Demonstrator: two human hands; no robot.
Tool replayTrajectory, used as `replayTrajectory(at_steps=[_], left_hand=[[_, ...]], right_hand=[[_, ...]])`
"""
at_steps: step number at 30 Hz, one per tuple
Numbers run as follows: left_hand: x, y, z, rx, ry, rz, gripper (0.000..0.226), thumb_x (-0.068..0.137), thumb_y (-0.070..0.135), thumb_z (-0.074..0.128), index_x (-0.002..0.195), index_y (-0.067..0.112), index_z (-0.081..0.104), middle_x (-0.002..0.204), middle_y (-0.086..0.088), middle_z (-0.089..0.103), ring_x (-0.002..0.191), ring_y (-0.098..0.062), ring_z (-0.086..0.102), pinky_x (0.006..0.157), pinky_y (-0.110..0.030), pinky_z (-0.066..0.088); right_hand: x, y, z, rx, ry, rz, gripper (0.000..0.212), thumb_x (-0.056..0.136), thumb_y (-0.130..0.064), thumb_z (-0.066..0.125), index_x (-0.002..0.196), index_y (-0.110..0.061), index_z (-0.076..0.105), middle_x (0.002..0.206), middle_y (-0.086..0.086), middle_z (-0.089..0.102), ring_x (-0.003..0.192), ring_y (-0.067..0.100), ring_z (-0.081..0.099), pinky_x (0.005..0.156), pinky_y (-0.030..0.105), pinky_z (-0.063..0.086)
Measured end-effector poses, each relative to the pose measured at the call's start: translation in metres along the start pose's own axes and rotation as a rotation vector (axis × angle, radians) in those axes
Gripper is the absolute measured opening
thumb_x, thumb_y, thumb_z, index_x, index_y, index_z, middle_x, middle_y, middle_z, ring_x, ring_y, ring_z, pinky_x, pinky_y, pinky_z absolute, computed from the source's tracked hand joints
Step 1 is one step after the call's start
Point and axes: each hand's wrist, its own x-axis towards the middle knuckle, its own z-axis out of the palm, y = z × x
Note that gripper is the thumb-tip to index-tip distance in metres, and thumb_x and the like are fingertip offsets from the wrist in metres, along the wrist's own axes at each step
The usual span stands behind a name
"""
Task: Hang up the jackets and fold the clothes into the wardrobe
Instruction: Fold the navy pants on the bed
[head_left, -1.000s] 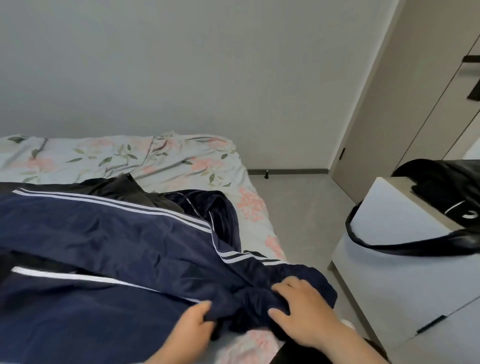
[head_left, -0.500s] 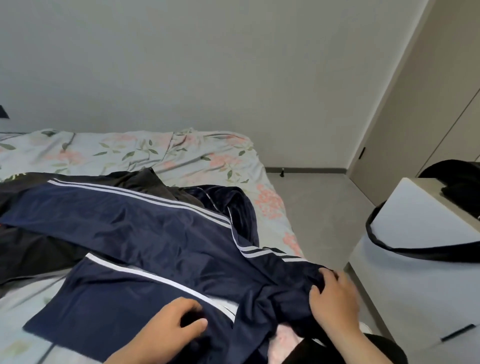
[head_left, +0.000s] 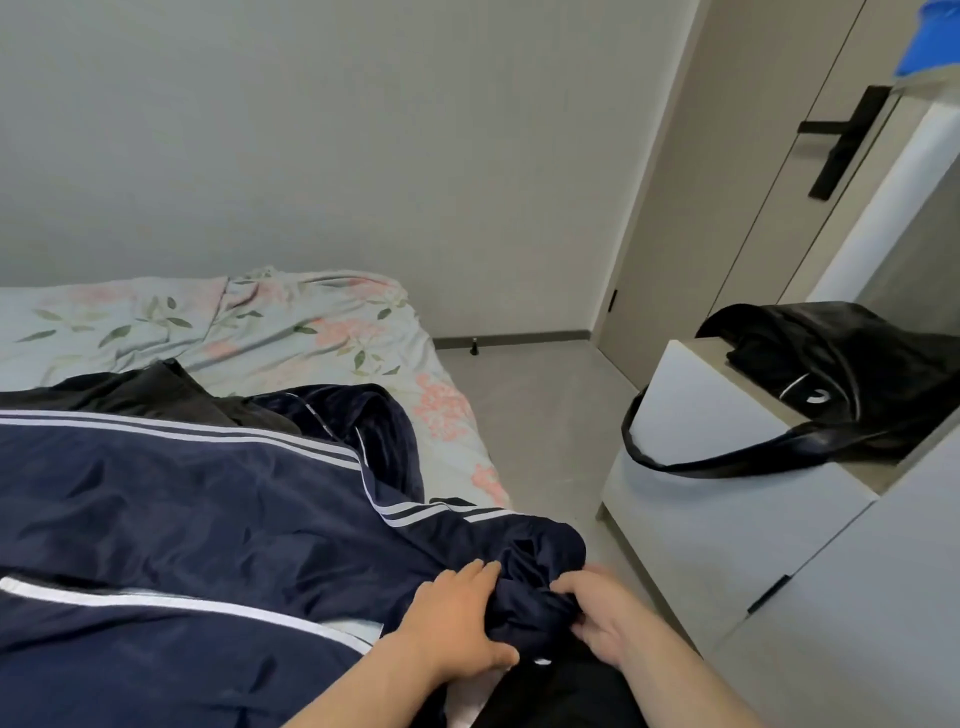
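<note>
The jacket (head_left: 182, 519) sprawls across the bed (head_left: 311, 332), bunched end at the near corner. The left hand (head_left: 457, 618) grips that bunch, fingers (head_left: 478, 571) clamped on it; the right hand (head_left: 605, 621) pinches it too. Danger: a pull here could let slick fabric slip, or drag the black garment (head_left: 130, 389) along.

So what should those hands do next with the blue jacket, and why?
Probably pull the bunched end straight: both the left hand and right hand grip a crumpled bit of the navy jacket, which lies rumpled across the bed, so it needs smoothing before hanging.
</note>
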Motion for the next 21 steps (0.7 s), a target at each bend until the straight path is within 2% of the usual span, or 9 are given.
replayTrajectory(at_steps=[4, 5, 7, 9, 11, 13, 16, 19, 21], left_hand=[[0.002, 0.009, 0.000, -0.167, 0.136, 0.039, 0.113, 0.057, 0.071, 0.061, 0.153, 0.037, 0.013, 0.155, 0.022, 0.019, 0.144, -0.007, 0.022, 0.117, -0.035, 0.024], [0.001, 0.013, -0.005, -0.298, 0.160, 0.092, 0.108, 0.057, 0.066, 0.067, 0.151, 0.041, 0.019, 0.151, 0.027, 0.023, 0.140, 0.000, 0.027, 0.115, -0.031, 0.029], [-0.005, 0.022, -0.017, -0.657, 0.151, 0.163, 0.088, 0.060, 0.045, 0.079, 0.138, 0.044, 0.040, 0.135, 0.025, 0.054, 0.123, 0.006, 0.050, 0.101, -0.022, 0.044], [-0.013, 0.026, -0.028, -1.071, 0.170, 0.120, 0.063, 0.064, 0.027, 0.081, 0.122, 0.030, 0.058, 0.115, 0.005, 0.071, 0.107, -0.009, 0.066, 0.088, -0.023, 0.050], [-0.018, 0.022, -0.039, -1.523, 0.165, 0.040, 0.047, 0.072, 0.012, 0.076, 0.117, 0.009, 0.063, 0.111, -0.020, 0.070, 0.101, -0.030, 0.068, 0.082, -0.037, 0.054], [-0.025, 0.013, -0.050, -1.787, 0.132, 0.007, 0.045, 0.067, 0.002, 0.069, 0.112, -0.001, 0.065, 0.107, -0.029, 0.068, 0.093, -0.040, 0.068, 0.073, -0.042, 0.057], [-0.037, 0.001, -0.062, -1.861, 0.055, 0.056, 0.053, 0.055, -0.007, 0.064, 0.108, -0.006, 0.066, 0.105, -0.030, 0.068, 0.088, -0.041, 0.069, 0.075, -0.044, 0.058], [-0.049, 0.005, -0.073, -1.765, -0.027, 0.214, 0.058, 0.061, -0.005, 0.064, 0.118, -0.003, 0.063, 0.121, -0.033, 0.062, 0.110, -0.046, 0.061, 0.087, -0.045, 0.055], [-0.055, 0.009, -0.078, -1.627, -0.078, 0.291, 0.065, 0.059, 0.005, 0.065, 0.123, 0.000, 0.061, 0.125, -0.032, 0.059, 0.118, -0.046, 0.057, 0.094, -0.047, 0.051]], right_hand=[[-0.024, -0.008, 0.002, 0.144, -0.114, -0.127, 0.057, 0.075, 0.018, 0.050, 0.122, -0.015, 0.052, 0.106, 0.017, 0.072, 0.093, 0.034, 0.071, 0.067, 0.039, 0.059], [-0.031, -0.012, 0.004, 0.141, -0.162, -0.195, 0.062, 0.073, 0.021, 0.048, 0.122, -0.016, 0.053, 0.106, 0.012, 0.073, 0.094, 0.030, 0.072, 0.068, 0.037, 0.058], [-0.046, -0.023, 0.011, 0.140, -0.266, -0.300, 0.067, 0.070, 0.024, 0.043, 0.121, -0.017, 0.060, 0.112, 0.007, 0.073, 0.101, 0.024, 0.071, 0.074, 0.036, 0.057], [-0.062, -0.034, 0.018, 0.138, -0.356, -0.360, 0.065, 0.071, 0.023, 0.040, 0.118, -0.013, 0.066, 0.119, 0.009, 0.070, 0.094, 0.018, 0.071, 0.070, 0.030, 0.054], [-0.079, -0.043, 0.023, 0.140, -0.448, -0.375, 0.056, 0.071, 0.016, 0.044, 0.115, -0.008, 0.068, 0.115, 0.012, 0.071, 0.069, 0.012, 0.065, 0.061, 0.024, 0.046], [-0.092, -0.049, 0.025, 0.122, -0.491, -0.391, 0.045, 0.078, 0.011, 0.048, 0.113, -0.007, 0.068, 0.106, 0.014, 0.073, 0.061, 0.012, 0.057, 0.064, 0.026, 0.045], [-0.109, -0.053, 0.027, -0.031, -0.346, -0.528, 0.035, 0.086, -0.006, 0.059, 0.116, -0.022, 0.065, 0.109, 0.008, 0.068, 0.073, 0.011, 0.064, 0.068, 0.021, 0.049], [-0.122, -0.051, 0.031, -0.178, -0.507, -0.630, 0.055, 0.080, -0.026, 0.072, 0.133, -0.029, 0.057, 0.122, 0.000, 0.068, 0.103, 0.009, 0.068, 0.087, 0.026, 0.055], [-0.129, -0.050, 0.034, -0.279, -0.549, -0.688, 0.049, 0.083, -0.029, 0.072, 0.131, -0.032, 0.059, 0.122, -0.007, 0.069, 0.113, 0.008, 0.064, 0.095, 0.026, 0.052]])
